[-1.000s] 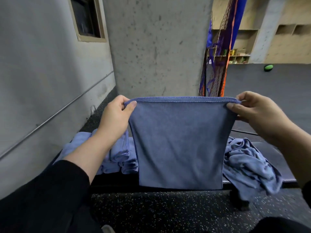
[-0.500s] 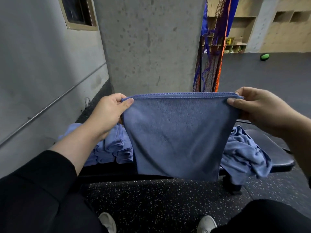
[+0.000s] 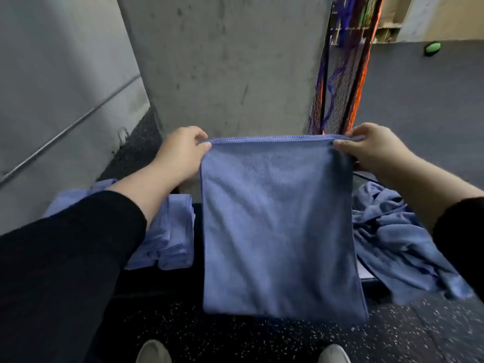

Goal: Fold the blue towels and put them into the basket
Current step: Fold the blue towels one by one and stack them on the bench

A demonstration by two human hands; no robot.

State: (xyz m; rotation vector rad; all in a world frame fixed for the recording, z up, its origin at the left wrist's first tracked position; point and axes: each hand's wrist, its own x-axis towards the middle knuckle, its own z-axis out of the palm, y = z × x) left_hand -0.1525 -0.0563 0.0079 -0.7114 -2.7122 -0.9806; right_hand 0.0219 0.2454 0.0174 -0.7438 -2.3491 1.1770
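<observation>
Several folded towels [image 3: 167, 231] already sit stacked on the left of the bench, so part of the job looks done. My left hand [image 3: 180, 150] and right hand [image 3: 372, 148] each pinch a top corner of the blue towel [image 3: 280, 226], hanging flat between them. To the right, a crumpled heap [image 3: 398, 237] still waits; no basket in sight.

The hanging towel [image 3: 277, 226] hides the surface's middle. At seven o'clock, a sleeve [image 3: 65, 271] covers part of the folded stack [image 3: 172, 231]. Both shoes [image 3: 153, 352] are cropped at six o'clock.
</observation>
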